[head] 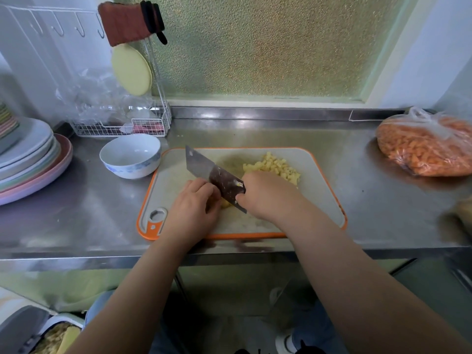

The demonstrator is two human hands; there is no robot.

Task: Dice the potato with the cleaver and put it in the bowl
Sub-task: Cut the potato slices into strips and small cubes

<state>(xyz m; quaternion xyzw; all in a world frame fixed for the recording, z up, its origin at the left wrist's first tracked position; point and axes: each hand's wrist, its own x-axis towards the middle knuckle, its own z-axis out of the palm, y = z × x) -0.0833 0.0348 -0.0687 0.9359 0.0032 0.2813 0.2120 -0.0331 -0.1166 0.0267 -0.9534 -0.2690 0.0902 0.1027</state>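
My right hand [265,195] grips the cleaver [212,172] at its handle end, the blade angled up to the left over the grey, orange-rimmed cutting board [321,190]. My left hand [195,203], fingers curled, holds a small yellow potato piece [226,203] against the blade's near edge; most of the piece is hidden. A pile of diced potato [274,166] lies on the board behind my right hand. The white bowl [130,155] with blue pattern stands empty just left of the board.
Stacked plates [30,159] sit at far left, a wire dish rack [122,123] behind the bowl. A plastic bag of orange diced carrot [426,146] lies at right on the steel counter [89,213]. A bin [38,333] stands on the floor, lower left.
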